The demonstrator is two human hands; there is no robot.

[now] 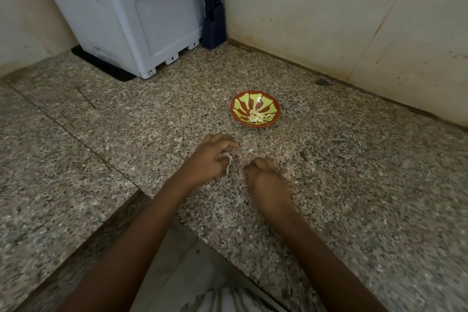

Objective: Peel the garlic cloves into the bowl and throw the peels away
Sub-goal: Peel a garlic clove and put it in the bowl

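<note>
A small red bowl (255, 108) with a yellow-green leaf pattern stands on the granite counter and holds several peeled garlic cloves (256, 116). In front of it, my left hand (210, 159) has its fingers curled round a bunch of white garlic peels (228, 163), and one strip hangs down from the fist. My right hand (266, 182) lies just to the right of it with its fingertips pinched together low over the counter. What those fingertips hold is hidden. A few pale peel scraps (291, 173) lie on the stone near the right hand.
A white appliance (126, 18) on a black mat fills the back left corner. Next to it stands a dark knife block (214, 20) against the beige wall. The counter edge (177, 213) cuts in near my body. A dark speck (304, 156) lies right of the hands.
</note>
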